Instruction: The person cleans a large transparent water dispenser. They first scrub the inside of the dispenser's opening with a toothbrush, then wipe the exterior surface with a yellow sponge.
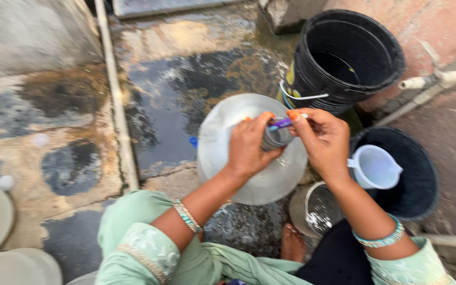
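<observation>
A large clear plastic water jug [238, 174] stands on the wet ground in front of me. My left hand [249, 145] is wrapped around its neck and mouth. My right hand [320, 137] holds a thin purple stick-like thing [281, 123] at the jug's mouth, pinched between the fingers. What exactly the purple thing is cannot be told through the blur. Both wrists wear beaded bangles, and pale green sleeves show below.
A big black bucket [381, 68] stands at the back right. A dark tub [423, 184] holds a white plastic mug [376, 168]. A white pipe tap [428, 80] juts from the right wall. A pipe [116, 100] runs down the wet concrete. My bare foot [293, 244] is below the jug.
</observation>
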